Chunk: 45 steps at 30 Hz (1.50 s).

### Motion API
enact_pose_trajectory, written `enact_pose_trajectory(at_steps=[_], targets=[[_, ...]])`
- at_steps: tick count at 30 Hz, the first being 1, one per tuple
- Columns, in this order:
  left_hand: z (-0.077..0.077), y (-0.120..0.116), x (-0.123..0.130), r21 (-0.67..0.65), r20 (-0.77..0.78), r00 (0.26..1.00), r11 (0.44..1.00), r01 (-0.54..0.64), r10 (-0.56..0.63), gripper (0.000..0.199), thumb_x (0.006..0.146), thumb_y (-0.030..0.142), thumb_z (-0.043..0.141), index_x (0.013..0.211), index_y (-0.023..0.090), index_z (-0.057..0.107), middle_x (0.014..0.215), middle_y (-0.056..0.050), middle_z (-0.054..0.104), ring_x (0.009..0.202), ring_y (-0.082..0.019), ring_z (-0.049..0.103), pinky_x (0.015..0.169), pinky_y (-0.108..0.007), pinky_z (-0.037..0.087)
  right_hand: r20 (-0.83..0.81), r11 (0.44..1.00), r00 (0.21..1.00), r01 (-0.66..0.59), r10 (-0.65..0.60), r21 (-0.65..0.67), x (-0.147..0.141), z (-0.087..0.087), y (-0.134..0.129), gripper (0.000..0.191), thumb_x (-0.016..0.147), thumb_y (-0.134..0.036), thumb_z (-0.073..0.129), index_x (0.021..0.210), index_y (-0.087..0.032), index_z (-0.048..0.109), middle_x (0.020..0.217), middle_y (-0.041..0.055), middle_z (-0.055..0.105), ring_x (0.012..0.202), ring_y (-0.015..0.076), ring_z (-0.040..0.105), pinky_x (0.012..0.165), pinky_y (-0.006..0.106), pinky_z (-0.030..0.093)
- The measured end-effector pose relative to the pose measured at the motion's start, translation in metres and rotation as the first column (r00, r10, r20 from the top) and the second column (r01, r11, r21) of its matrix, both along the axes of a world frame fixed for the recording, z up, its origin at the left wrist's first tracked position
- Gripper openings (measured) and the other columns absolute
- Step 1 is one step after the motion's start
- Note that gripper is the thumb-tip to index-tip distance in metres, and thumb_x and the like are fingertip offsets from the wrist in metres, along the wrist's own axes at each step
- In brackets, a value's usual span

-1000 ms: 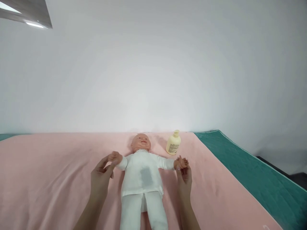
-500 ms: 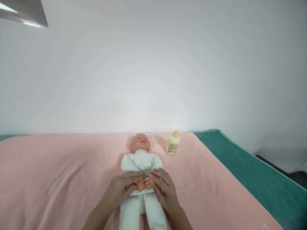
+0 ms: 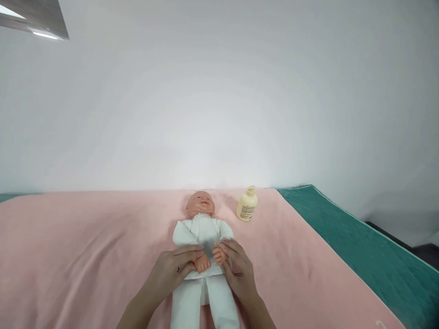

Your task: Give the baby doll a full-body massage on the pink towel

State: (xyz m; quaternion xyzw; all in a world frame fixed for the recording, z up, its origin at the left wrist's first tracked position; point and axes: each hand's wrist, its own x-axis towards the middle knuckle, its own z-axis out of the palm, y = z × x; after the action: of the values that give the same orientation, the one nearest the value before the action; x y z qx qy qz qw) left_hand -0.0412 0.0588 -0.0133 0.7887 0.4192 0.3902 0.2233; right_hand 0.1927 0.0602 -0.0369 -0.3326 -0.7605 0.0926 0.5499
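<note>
Left hand [image 3: 168, 270]: set at eight o'clock from the doll's belly; fingers are kept nearly straight and together over one small wrist, the thumb is tucked beneath, and the wrist is held between them, with the hand opened only about as far as its thickness.
Right hand [image 3: 240, 270]: set at four o'clock; fingers are curved over the other small wrist, the thumb is placed below, and the wrist is gripped in the narrow gap. How firmly either is pressed cannot be told.
Doll [image 3: 206, 237]: laid on its back, low in the view; the head is pointed to twelve, the legs to six, where they are cut off by the view's lower edge. Both arms are bent inward, and its hands are held just apart over the belly.
Clothes: a white top [image 3: 202, 226] and white trousers [image 3: 188, 301] are worn; a grey patch [image 3: 207, 246] is seen on the top's front.
Bottle [image 3: 247, 205]: pale yellow, pump-topped, stood upright between one and two o'clock, near the doll's head; printed text is too small to be read.
Pink sheet [image 3: 291, 274]: spread under doll and bottle, creased toward eight.
Green sheet [image 3: 346, 233]: exposed at three.
Wall [image 3: 219, 91]: pale, seen at twelve.
</note>
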Motion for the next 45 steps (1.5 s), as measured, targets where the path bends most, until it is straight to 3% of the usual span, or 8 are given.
enact_pose_trajectory(at_steps=[4,8,11,15,19,27,34,45], targets=[[0.013,-0.004,-0.013,-0.154,0.194,0.93,0.946,-0.286,0.312,0.029,0.078,0.034,0.062,0.104,0.026,0.072,0.077,0.001,0.071,0.046,-0.01,0.047,0.044,-0.02,0.04,-0.449,0.941,0.865,0.073,-0.224,-0.33,0.006,0.003,0.002,0.038,0.085,-0.027,0.063,0.122,-0.023,0.059,0.124,0.0093,0.062,0.116,0.0264,0.057,0.099,0.045,0.046],[0.022,-0.003,-0.029,-0.401,0.385,0.552,0.673,-0.622,0.74,0.044,0.075,0.051,0.065,0.111,0.025,0.065,0.042,0.009,0.036,0.042,-0.01,0.033,0.041,-0.019,0.03,-0.681,0.889,0.626,0.045,-0.38,-0.456,0.021,0.007,0.012,0.051,0.08,-0.037,0.07,0.125,-0.02,0.056,0.139,0.0104,0.05,0.128,0.028,0.046,0.103,0.042,0.043],[0.016,0.005,-0.038,-0.535,0.535,0.301,0.592,-0.603,0.79,0.044,0.073,0.056,0.064,0.1,0.022,0.064,0.047,0.009,0.035,0.044,-0.009,0.031,0.04,-0.018,0.026,-0.744,0.853,0.509,-0.036,-0.433,-0.521,0.036,0.001,0.02,0.058,0.076,-0.043,0.071,0.127,-0.022,0.055,0.145,0.0072,0.042,0.132,0.0268,0.04,0.104,0.038,0.042],[0.001,0.018,-0.049,-0.665,0.558,0.162,0.555,-0.501,0.814,0.046,0.072,0.06,0.061,0.097,0.021,0.058,0.05,0.008,0.037,0.043,-0.008,0.032,0.039,-0.018,0.027,-0.823,0.81,0.338,-0.224,-0.456,-0.542,0.049,-0.012,0.029,0.07,0.068,-0.048,0.075,0.129,-0.021,0.053,0.145,0.0067,0.043,0.129,0.0257,0.044,0.098,0.033,0.048],[-0.008,0.023,-0.054,-0.728,0.439,0.182,0.467,-0.501,0.88,0.045,0.075,0.062,0.056,0.091,0.02,0.056,0.051,0.006,0.042,0.042,-0.009,0.034,0.037,-0.019,0.025,-0.815,0.816,0.337,-0.184,-0.472,-0.548,0.048,-0.017,0.031,0.062,0.075,-0.053,0.068,0.128,-0.024,0.053,0.143,0.0057,0.046,0.126,0.0239,0.048,0.092,0.032,0.052],[0.007,0.033,-0.043,-0.443,0.54,0.464,0.706,-0.553,0.702,0.05,0.079,0.059,0.054,0.106,0.018,0.061,0.056,0.005,0.043,0.047,-0.011,0.036,0.046,-0.021,0.034,-0.63,0.875,0.652,0.11,-0.421,-0.471,0.032,-0.002,0.038,0.053,0.088,-0.058,0.052,0.124,-0.02,0.056,0.136,0.0109,0.052,0.126,0.0288,0.047,0.099,0.043,0.044],[0.031,0.075,-0.043,-0.433,0.396,0.714,0.803,-0.409,0.577,0.054,0.077,0.065,0.052,0.098,0.016,0.065,0.064,0.002,0.054,0.048,-0.01,0.036,0.047,-0.023,0.035,-0.532,0.884,0.816,-0.058,-0.225,-0.463,0.017,0.032,0.095,0.061,0.083,-0.067,0.052,0.117,-0.018,0.063,0.12,0.0128,0.064,0.111,0.0287,0.059,0.093,0.041,0.047],[-0.01,0.146,-0.041,-0.567,0.284,0.818,0.776,-0.278,0.501,0.064,0.067,0.075,0.052,0.065,0.013,0.064,0.055,-0.005,0.06,0.052,-0.019,0.054,0.048,-0.028,0.04,-0.303,0.807,0.936,-0.037,-0.178,-0.589,0.01,0.005,0.179,0.057,0.077,-0.069,0.049,0.061,-0.017,0.068,0.05,0.0034,0.064,0.042,0.0193,0.059,0.042,0.03,0.046]])
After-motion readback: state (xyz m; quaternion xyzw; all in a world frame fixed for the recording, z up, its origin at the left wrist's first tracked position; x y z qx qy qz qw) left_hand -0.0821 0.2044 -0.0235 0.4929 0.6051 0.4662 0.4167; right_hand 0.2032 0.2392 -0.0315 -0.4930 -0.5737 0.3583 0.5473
